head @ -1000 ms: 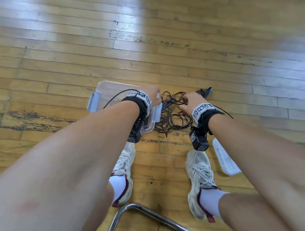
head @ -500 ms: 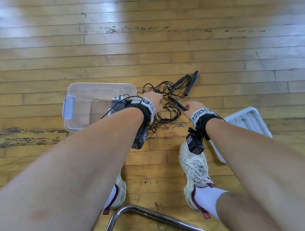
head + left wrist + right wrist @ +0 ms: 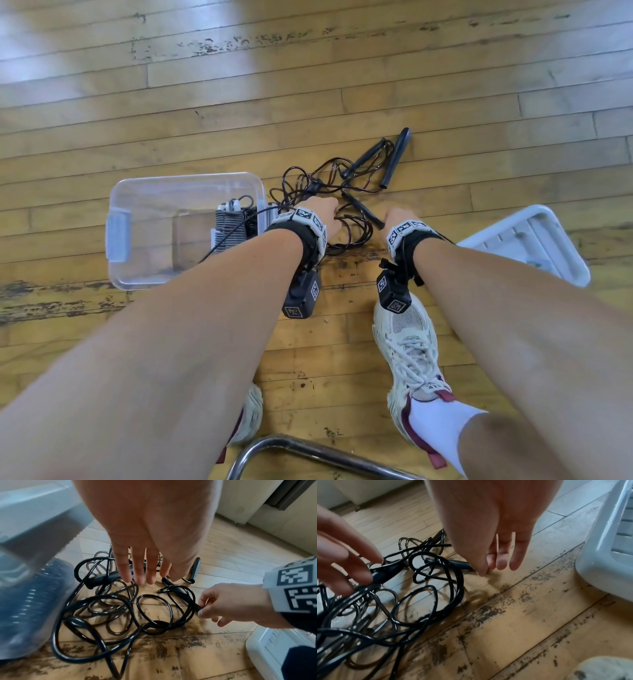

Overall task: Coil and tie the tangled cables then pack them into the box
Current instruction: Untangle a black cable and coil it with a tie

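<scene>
Black tangled cables [image 3: 329, 192] under 2 hands, 1 box [image 3: 137, 192].

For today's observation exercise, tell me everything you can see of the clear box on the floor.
The box is a clear, see-through plastic tub, rectangular with rounded corners, standing open and upright on the wooden floor left of the cable tangle. A pale latch sits on its left end. A coiled cable lies inside at its right end. Its white lid lies apart, to the right. The left forearm crosses over its near right corner.
</scene>
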Demonstrator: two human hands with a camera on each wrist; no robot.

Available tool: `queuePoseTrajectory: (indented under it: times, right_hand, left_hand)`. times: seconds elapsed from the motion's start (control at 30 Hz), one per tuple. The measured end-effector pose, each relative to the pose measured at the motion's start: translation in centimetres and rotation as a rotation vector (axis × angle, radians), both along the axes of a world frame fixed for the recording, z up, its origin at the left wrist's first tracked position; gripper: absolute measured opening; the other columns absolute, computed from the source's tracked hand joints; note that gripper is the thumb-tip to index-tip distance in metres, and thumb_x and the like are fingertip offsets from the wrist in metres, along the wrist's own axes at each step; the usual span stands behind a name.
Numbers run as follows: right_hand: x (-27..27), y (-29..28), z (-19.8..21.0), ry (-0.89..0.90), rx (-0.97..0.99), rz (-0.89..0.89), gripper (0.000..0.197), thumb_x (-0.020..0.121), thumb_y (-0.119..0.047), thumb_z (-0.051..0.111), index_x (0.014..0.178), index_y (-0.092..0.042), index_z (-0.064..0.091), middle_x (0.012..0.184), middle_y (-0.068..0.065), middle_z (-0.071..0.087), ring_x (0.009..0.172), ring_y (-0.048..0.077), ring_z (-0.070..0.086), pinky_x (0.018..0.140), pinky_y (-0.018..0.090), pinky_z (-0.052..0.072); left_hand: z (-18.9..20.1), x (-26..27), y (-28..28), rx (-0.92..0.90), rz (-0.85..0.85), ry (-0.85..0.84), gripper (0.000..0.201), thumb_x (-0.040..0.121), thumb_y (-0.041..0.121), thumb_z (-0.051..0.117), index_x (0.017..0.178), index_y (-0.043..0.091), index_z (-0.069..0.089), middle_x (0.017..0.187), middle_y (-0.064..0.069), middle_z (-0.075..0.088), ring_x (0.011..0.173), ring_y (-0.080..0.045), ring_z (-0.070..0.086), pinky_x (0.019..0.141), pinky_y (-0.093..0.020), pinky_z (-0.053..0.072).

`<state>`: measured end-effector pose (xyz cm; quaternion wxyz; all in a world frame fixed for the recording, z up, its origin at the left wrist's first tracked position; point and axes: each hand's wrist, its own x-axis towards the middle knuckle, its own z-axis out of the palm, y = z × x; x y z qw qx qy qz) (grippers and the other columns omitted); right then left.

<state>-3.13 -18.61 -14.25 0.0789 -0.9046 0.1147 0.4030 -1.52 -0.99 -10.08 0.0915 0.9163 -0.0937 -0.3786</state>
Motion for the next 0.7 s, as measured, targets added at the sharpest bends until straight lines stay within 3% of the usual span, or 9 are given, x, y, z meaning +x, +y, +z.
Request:
queuePoseTrajectory:
  times: [0.1, 0.17, 0.3, 0.37, 0.47, 0.6, 0.7]
  right_hand:
    - [0.0, -0.1, 0.3, 0.033, 0.061, 0.0, 0.026, 0.087, -0.013, 0.066, 0.111, -0.005, 0.062, 0.104, 0.012, 0.067, 0.095, 0.033, 0.066, 0.085, 0.039, 0.056]
    - [0.4, -0.1, 1.0, 0.019, 0.168, -0.095, 0.02, 0.088, -0.02, 0.061, 0.104, -0.01, 0.058, 0.11, 0.013, 0.068, 0.102, 0.036, 0.066, 0.088, 0.04, 0.053]
    - [1.6, 0.2, 4.5, -0.139, 0.302, -0.271, 0.018, 0.092, -0.029, 0.06, 0.104, -0.017, 0.059, 0.099, 0.007, 0.069, 0.091, 0.027, 0.069, 0.086, 0.045, 0.059]
    - [2.2, 0.6, 7.5, -0.225, 0.345, -0.241, 0.018, 0.092, -0.032, 0.06, 0.102, -0.016, 0.062, 0.098, 0.006, 0.069, 0.091, 0.026, 0.068, 0.085, 0.044, 0.059]
    - [2.9, 1.1, 11.9, -0.283, 0.405, -0.199, 0.023, 0.089, -0.036, 0.06, 0.096, -0.015, 0.067, 0.093, 0.006, 0.071, 0.084, 0.023, 0.067, 0.081, 0.042, 0.06]
    - [3.3, 2.0, 16.9, -0.367, 0.545, -0.271, 0.017, 0.084, -0.032, 0.063, 0.078, -0.016, 0.066, 0.078, 0.002, 0.069, 0.069, 0.019, 0.061, 0.06, 0.029, 0.052]
    - [3.1, 2.6, 20.6, -0.416, 0.724, -0.407, 0.009, 0.088, -0.022, 0.064, 0.082, -0.016, 0.067, 0.072, 0.004, 0.066, 0.06, 0.016, 0.055, 0.059, 0.03, 0.048]
  left_hand:
    - [0.2, -0.1, 0.0, 0.004, 0.001, 0.0, 0.04, 0.1, 0.032, 0.048, 0.134, 0.013, 0.052, 0.119, -0.011, 0.064, 0.093, -0.026, 0.06, 0.072, -0.033, 0.046]
    - [0.5, -0.1, 0.0, 0.003, 0.012, -0.005, 0.039, 0.1, 0.032, 0.048, 0.134, 0.013, 0.053, 0.122, -0.011, 0.062, 0.095, -0.027, 0.059, 0.074, -0.033, 0.046]
    - [2.1, 0.1, -0.6, -0.011, 0.029, -0.03, 0.042, 0.098, 0.028, 0.052, 0.137, 0.014, 0.048, 0.123, -0.011, 0.06, 0.098, -0.029, 0.061, 0.074, -0.035, 0.048]
    - [3.1, 0.3, -0.9, -0.044, 0.055, -0.046, 0.048, 0.096, 0.025, 0.055, 0.141, 0.017, 0.042, 0.123, -0.011, 0.058, 0.091, -0.028, 0.059, 0.067, -0.035, 0.045]
    - [5.0, 0.5, -1.2, -0.073, 0.073, -0.042, 0.056, 0.094, 0.021, 0.056, 0.147, 0.025, 0.036, 0.128, -0.013, 0.053, 0.092, -0.03, 0.059, 0.067, -0.036, 0.044]
    - [8.9, 1.0, -1.2, -0.061, 0.114, -0.068, 0.035, 0.1, 0.022, 0.049, 0.135, 0.018, 0.055, 0.115, -0.01, 0.066, 0.089, -0.027, 0.06, 0.068, -0.03, 0.042]
    - [12.1, 1.0, -0.6, -0.154, 0.26, -0.107, 0.03, 0.102, 0.027, 0.05, 0.124, 0.014, 0.065, 0.102, -0.01, 0.069, 0.082, -0.026, 0.06, 0.064, -0.029, 0.046]
